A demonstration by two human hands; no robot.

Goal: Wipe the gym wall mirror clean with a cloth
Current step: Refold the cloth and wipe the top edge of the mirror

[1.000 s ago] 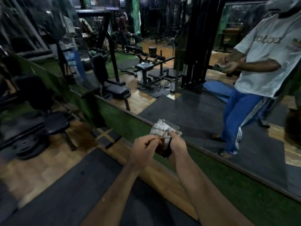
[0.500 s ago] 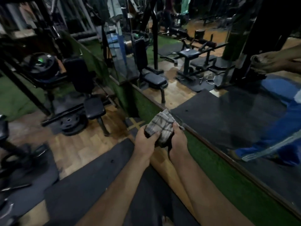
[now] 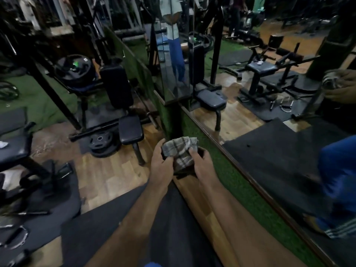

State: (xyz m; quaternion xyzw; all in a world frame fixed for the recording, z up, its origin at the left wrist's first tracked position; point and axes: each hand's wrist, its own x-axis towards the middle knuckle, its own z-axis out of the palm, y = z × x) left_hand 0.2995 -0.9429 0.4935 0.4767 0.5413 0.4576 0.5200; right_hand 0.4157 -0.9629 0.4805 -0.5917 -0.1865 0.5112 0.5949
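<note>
A bunched grey checked cloth (image 3: 179, 151) sits between both hands in front of my chest. My left hand (image 3: 160, 164) grips its left side, thumb on top. My right hand (image 3: 203, 163) holds its right side, fingers curled over the fabric. The wall mirror (image 3: 269, 105) runs along the right, its wooden lower frame slanting from mid-frame to the bottom right. In the mirror the reflected hands and cloth (image 3: 333, 81) show at the far right, with blue trouser legs below. The hands are a little short of the glass.
A strip of green turf (image 3: 240, 191) lines the wall below the mirror. A black floor mat (image 3: 107, 224) lies under me on wood flooring. A padded bench (image 3: 131, 130) with a weight plate (image 3: 101, 140) stands ahead left; loose handles (image 3: 15, 237) lie at the lower left.
The view has tilted down and to the left, so the reflected person has slid off to the right. Both hands have bunched the cloth tighter and stay in front of my chest.
</note>
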